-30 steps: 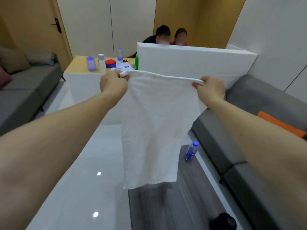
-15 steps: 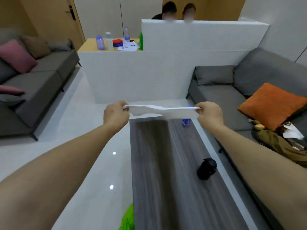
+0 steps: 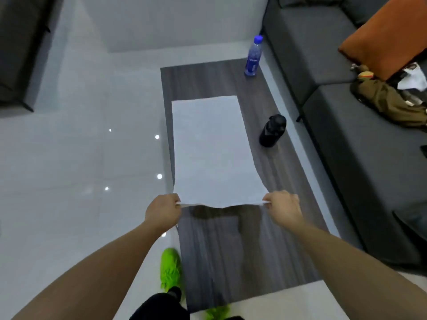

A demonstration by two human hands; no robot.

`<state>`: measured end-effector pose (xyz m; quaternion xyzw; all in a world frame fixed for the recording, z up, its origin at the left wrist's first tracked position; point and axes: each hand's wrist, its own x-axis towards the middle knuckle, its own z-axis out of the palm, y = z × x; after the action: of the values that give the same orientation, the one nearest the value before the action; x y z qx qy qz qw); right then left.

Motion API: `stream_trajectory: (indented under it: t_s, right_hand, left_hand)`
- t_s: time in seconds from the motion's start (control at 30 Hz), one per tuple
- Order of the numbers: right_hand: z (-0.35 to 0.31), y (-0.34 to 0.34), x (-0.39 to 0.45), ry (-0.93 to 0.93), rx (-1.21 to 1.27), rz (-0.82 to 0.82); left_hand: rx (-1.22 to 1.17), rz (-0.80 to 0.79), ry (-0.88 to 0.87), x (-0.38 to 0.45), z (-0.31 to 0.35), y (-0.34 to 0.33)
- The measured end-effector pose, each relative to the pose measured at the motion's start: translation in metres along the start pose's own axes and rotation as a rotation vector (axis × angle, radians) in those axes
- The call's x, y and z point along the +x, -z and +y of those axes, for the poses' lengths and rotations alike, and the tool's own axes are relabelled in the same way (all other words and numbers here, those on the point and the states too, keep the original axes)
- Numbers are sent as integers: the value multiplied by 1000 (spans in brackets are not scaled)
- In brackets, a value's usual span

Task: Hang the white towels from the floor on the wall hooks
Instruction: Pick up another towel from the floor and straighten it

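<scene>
A white towel (image 3: 211,153) is spread lengthwise over a dark wood-grain table (image 3: 231,250), its far end lying flat and its near edge lifted. My left hand (image 3: 163,212) pinches the near left corner. My right hand (image 3: 283,207) pinches the near right corner. The near edge sags slightly between the two hands. No wall hooks are in view.
A blue water bottle (image 3: 253,57) stands at the table's far right end, and a black bottle (image 3: 272,130) stands just right of the towel. Grey sofas (image 3: 346,135) with an orange cushion (image 3: 388,35) flank the right side. My green shoes (image 3: 171,271) stand at the table's near-left edge.
The view tipped down from the room to the table. The towel, first hanging upright, then stretched level between both hands, now lies spread out over the table with its near corners still held.
</scene>
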<state>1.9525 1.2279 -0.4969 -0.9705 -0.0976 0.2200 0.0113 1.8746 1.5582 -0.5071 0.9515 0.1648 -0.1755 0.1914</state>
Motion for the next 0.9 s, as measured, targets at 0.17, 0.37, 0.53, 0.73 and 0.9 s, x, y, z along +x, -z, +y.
stream_trajectory:
  t_s: [0.17, 0.37, 0.53, 0.73, 0.9]
  right_hand:
    - [7, -99, -67, -85, -45, -408]
    - [4, -153, -129, -231, -89, -641]
    - [-10, -140, -108, -231, -53, -542]
    - [-18, -75, -39, -160, 84, -271]
    - [-20, 2, 29, -132, 192, -96]
  left_hand:
    - [115, -424, -13, -69, -47, -107]
    - [115, -675, -82, -117, -73, -153]
    - [64, -548, -66, -96, -75, -127]
    - [-34, -324, 53, -42, -46, -53]
    - [-115, -99, 103, 9, -11, 3]
